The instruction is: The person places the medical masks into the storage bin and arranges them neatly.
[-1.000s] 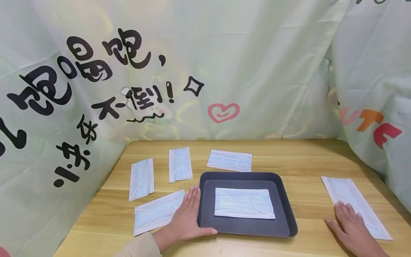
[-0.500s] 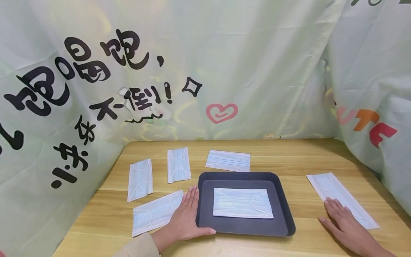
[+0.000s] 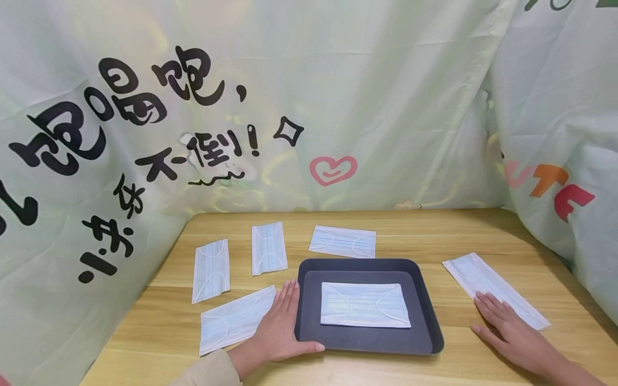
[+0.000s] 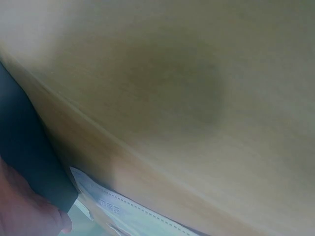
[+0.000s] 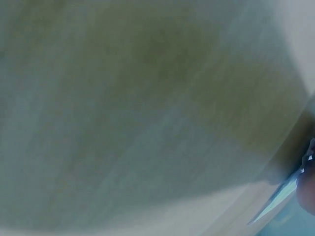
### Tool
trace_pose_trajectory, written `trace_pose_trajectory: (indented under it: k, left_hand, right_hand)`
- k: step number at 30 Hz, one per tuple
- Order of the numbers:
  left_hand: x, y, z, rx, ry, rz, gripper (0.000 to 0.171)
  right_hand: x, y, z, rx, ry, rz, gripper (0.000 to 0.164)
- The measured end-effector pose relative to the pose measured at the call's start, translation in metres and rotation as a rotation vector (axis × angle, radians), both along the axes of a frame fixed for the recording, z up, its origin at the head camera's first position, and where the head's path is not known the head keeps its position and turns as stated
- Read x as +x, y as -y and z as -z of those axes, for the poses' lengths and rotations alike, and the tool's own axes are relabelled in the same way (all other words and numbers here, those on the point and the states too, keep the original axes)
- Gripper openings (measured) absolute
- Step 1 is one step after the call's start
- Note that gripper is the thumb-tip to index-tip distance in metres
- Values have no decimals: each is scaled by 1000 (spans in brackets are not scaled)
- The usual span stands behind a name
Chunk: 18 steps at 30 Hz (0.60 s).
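A dark grey tray (image 3: 372, 343) stands at the middle front of the table, with a light blue face mask (image 3: 365, 304) lying flat inside it. My left hand (image 3: 280, 332) rests against the tray's left side, fingers straight along the rim and thumb at the front left corner. The left wrist view catches part of that hand (image 4: 29, 206) against the tray's dark wall (image 4: 27, 142). To the right of the tray, my right hand (image 3: 512, 332) lies with extended fingers on another face mask (image 3: 492, 284), set diagonally on the wood. Its fingertips cover part of the mask's near edge.
Several more masks lie flat: one at far left (image 3: 211, 272), one upright beside it (image 3: 269, 247), one behind the tray (image 3: 343, 242), and one partly under the left forearm's reach (image 3: 232, 321). A printed cloth (image 3: 386, 107) hangs around the wooden table (image 3: 449, 230).
My right hand has slid the diagonal mask leftward and slightly away from me, closer to the tray. The left hand and the tray have kept their places.
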<state>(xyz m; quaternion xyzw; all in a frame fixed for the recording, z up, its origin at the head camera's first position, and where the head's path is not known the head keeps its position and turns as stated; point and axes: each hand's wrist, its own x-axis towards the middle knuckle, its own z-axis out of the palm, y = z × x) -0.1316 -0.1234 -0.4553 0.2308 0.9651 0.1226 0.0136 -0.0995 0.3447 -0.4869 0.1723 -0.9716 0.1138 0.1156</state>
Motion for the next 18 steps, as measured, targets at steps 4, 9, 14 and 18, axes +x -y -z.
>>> trace_pose_trajectory:
  k: [4,9,14,18]
  left_hand:
    - [0,0,-1,9,9,-1,124]
    - [1,0,-2,9,18,-3,124]
    - [1,0,-1,5,25,-10,124]
    - [1,0,-2,1,34,-9,124]
  right_hand:
    - [-4,-3,-3,-15,-59,-41,54]
    - [-8,-9,-7,-72,-203,8,41]
    - [-4,-22,-7,-157,-212,166,37]
    - [0,-35,-5,-191,-104,325,43]
